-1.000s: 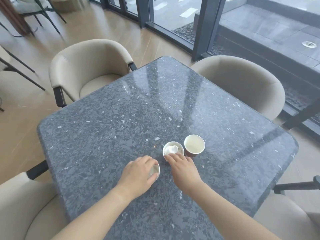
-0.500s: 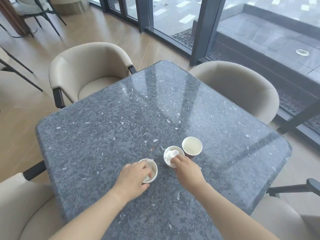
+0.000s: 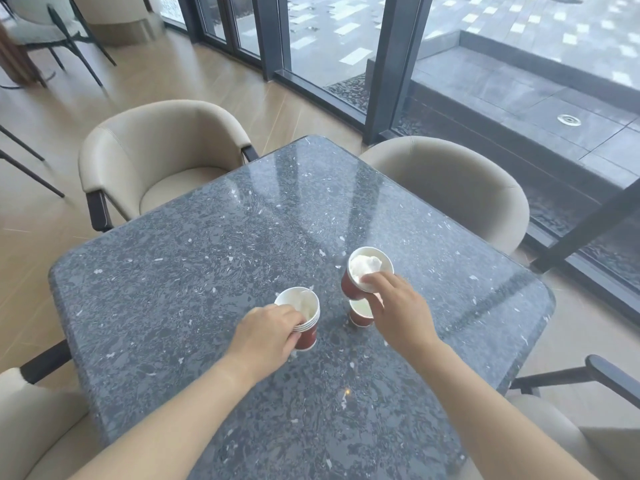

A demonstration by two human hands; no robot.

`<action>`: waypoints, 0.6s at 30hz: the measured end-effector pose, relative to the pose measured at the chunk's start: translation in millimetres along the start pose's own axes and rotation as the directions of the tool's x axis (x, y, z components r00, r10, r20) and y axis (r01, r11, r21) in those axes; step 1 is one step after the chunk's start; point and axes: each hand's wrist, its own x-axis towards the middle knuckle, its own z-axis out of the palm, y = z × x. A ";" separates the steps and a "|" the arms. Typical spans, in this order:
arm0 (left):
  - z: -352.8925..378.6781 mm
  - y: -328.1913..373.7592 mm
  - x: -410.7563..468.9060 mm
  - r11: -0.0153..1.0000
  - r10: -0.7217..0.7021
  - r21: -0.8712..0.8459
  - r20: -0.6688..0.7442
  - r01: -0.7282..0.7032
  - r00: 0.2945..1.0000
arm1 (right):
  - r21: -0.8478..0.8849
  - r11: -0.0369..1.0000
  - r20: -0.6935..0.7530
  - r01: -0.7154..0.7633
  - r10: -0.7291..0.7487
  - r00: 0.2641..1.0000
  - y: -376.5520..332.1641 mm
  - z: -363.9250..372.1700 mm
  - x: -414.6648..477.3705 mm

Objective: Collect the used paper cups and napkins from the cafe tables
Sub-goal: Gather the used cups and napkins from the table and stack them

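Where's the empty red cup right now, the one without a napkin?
In the head view, the empty red cup stands on the table, right of centre, directly under the napkin-filled cup held by the right hand, and right of the left hand's cup stack.

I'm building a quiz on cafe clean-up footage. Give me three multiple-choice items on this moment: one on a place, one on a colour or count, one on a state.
1. Where is the lone cup that no hand holds?
A. On the table, under the right hand's raised cup
B. On a chair seat
C. On the floor

2. What colour are the cups outside?
A. Blue
B. Dark red
C. Green

3. What is the state of the cup in the right hand?
A. Lying on its side
B. Upside down
C. Lifted off the table, tilted, with a crumpled napkin inside

Answers: 1 A, it stands on the grey table just below the raised cup. 2 B, the walls are dark red with white insides. 3 C, white paper fills it and the fingers pinch its rim in the air.

The left hand holds a stack of cups.
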 end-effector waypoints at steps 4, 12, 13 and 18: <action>14.3 12.7 6.4 0.999 0.038 0.006 0.026 -0.038 0.999 | -0.081 0.995 0.136 -0.059 0.070 0.988 21.1 9.9 -13.8; 40.7 21.8 7.8 0.994 0.083 0.059 0.176 -0.094 0.981 | -0.080 0.993 0.282 -0.091 0.110 0.953 36.8 21.2 -21.4; 41.0 21.2 7.5 0.995 0.088 0.034 0.161 -0.095 0.983 | -0.072 0.993 0.278 -0.097 0.114 0.954 38.8 20.4 -22.1; 40.4 18.0 4.8 0.997 0.068 -0.027 0.102 -0.066 0.992 | -0.066 0.992 0.326 -0.105 0.121 0.938 45.4 23.1 -29.9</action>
